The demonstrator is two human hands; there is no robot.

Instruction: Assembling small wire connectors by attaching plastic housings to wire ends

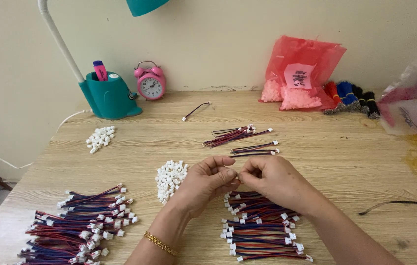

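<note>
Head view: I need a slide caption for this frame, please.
Both hands, left hand and right hand, pinch a small part above red-blue wire leads, beside white connectors.

— What stands far beyond the fingers, by the wall?
— A teal lamp [109, 95] holding a pink marker [100, 70], a pink clock [150, 82] just beside it, and further right a red bag [302, 73].
— And off to the right of the fingers?
— Clear bags [414, 105] at the bench [346, 162] edge, a dark cable [404, 203] nearer.

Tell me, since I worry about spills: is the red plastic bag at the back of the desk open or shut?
Cannot tell. The red bag slumps against the wall with its top crumpled, hiding any opening; nothing has spilled.
</note>
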